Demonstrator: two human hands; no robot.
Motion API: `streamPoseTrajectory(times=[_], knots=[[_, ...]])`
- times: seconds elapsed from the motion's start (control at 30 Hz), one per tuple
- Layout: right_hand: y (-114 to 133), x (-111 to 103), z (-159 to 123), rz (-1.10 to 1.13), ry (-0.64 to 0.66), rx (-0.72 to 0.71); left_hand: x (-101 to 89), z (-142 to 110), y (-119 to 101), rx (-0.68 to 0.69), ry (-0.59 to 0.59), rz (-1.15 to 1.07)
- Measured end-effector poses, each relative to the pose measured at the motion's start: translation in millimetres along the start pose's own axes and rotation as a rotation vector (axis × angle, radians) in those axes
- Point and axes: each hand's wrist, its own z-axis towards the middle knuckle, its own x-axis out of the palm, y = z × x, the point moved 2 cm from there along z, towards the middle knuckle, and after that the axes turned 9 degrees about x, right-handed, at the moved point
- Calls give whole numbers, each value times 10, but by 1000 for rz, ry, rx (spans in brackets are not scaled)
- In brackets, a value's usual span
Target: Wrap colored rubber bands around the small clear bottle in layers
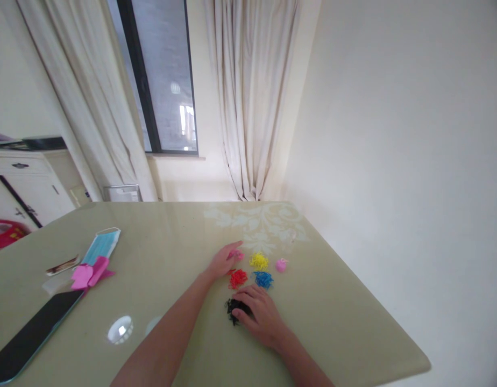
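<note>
Small piles of what look like rubber bands lie on the table, sorted by colour. My left hand point(223, 262) curves around the far side of the pink pile point(236, 255), its fingers outstretched and thumb apart. Just nearer is the red pile point(238, 279), close to that thumb. My right hand point(261, 317) rests palm down over the black pile point(233, 312), with fingers apart and part of the pile hidden beneath. Beyond its fingertips is the blue pile point(263, 279). The yellow pile point(258, 261) lies farther back, and a small pink bundle point(281, 265) sits to its right.
On the left of the glossy table point(333, 322) are a blue face mask point(102, 245), a bright pink bow-like piece point(91, 274), a narrow brownish packet point(63, 265) and a long dark flat object point(34, 336). A wall point(413, 161) stands along the right.
</note>
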Motion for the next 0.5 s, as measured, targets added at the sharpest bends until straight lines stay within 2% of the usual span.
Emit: streamPoseTrajectory(times=[0.23, 0.37, 0.5], knots=[[-23, -26, -21, 68, 41, -37, -134, -249, -149, -164, -279, -17], [-36, -42, -19, 74, 68, -48, -162, -410, -222, -209, -362, 15], [-59, -63, -4, 54, 102, -77, -157, -539, -288, -232, -393, 64]])
